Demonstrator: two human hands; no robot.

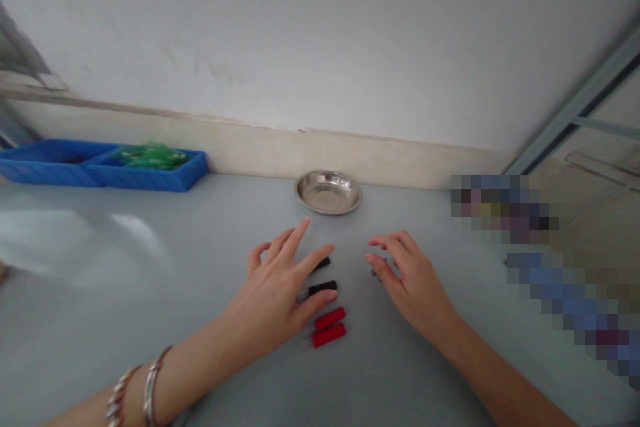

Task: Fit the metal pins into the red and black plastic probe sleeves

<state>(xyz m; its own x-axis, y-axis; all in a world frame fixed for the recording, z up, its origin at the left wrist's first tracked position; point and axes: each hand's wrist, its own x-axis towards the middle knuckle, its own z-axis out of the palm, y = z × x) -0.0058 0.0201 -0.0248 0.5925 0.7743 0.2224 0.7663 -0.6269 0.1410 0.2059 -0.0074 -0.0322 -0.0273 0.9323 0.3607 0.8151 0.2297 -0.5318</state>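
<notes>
We note the left hand [280, 283] above the desk [240, 227], fingers spread wide, with nothing visible in its grip. Four slim pieces lie in a column beneath and beside it. Counting from the desk's back edge: far black piece [323, 263], near black piece [323, 287], far red piece [330, 318], near red piece [329, 335].

Orientation: each long axis runs roughly along the back edge, coloured end toward the desk's right side and tilted slightly toward the back. The red pairs' clear ends point left. The pieces lie to the right of the left palm; the left hand is nearer. Its thumb overlaps the near black piece in view; we cannot tell whether they touch.

We see the right hand [407, 280] on the column's right, fingers curved, thumb and index narrowly apart. Small grey parts [373, 272] show beside its thumb; contact is unclear.

At the back edge stand a steel dish [327, 200] and, toward the left corner, blue trays [145, 180].
</notes>
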